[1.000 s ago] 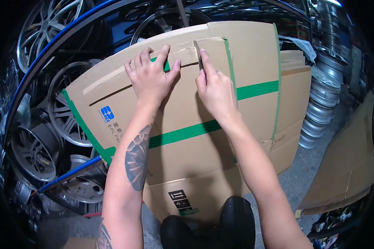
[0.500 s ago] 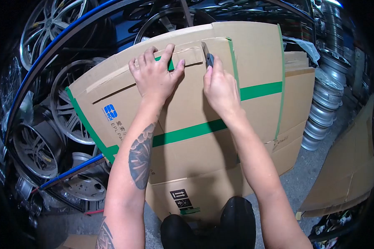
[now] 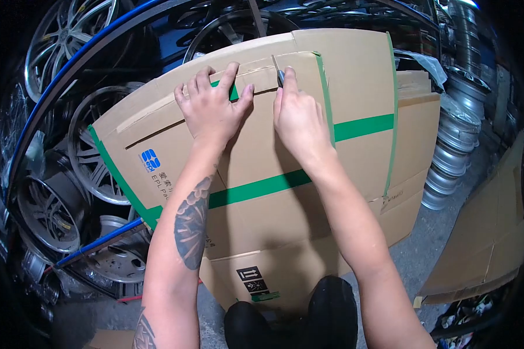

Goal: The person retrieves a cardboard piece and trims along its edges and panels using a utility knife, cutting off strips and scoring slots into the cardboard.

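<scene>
My left hand (image 3: 212, 110) presses with spread fingers on a narrow cardboard strip (image 3: 261, 77) and a piece of green tape (image 3: 233, 92), near the top of a large flat cardboard sheet (image 3: 262, 134). My right hand (image 3: 300, 113) is closed on a knife (image 3: 278, 72), its index finger stretched along the handle. The blade points up and lies at the right end of the strip; how deep it sits in the cardboard cannot be seen. Green tape bands (image 3: 262, 189) cross the sheet below both hands.
Metal wheel rims (image 3: 102, 142) fill a rack with a blue rail (image 3: 102, 235) on the left. Stacked rims (image 3: 448, 151) stand at the right, beside another cardboard sheet (image 3: 477, 227). My knees (image 3: 332, 308) are at the bottom edge.
The knife tilted and shifted slightly at the strip's right end, with my right hand following it. My left hand has kept its place on the cardboard. The view swayed a little sideways and back.
</scene>
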Demonstrator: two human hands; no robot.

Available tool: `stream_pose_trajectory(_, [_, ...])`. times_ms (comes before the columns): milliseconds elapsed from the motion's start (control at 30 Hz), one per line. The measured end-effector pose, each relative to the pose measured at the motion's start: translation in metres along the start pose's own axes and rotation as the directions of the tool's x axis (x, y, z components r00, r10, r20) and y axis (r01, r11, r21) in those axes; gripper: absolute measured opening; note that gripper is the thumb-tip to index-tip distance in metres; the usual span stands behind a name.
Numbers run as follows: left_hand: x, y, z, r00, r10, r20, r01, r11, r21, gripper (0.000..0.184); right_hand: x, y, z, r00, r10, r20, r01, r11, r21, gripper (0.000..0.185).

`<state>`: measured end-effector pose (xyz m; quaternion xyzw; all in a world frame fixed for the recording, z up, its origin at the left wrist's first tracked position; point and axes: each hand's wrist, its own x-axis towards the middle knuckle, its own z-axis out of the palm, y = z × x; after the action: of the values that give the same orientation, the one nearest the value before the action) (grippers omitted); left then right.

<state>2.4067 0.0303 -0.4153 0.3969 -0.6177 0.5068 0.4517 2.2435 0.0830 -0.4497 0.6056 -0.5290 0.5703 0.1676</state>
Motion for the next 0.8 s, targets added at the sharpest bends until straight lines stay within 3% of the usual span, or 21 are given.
stream_pose_trajectory(800, [0.0, -0.002, 0.009, 0.994, 0.022, -0.109, -0.023, 1.0, -0.007, 0.048, -0.02, 0.012, 0.0, 0.997, -0.076, -0.003, 0.076, 0.995, -0.057, 0.046])
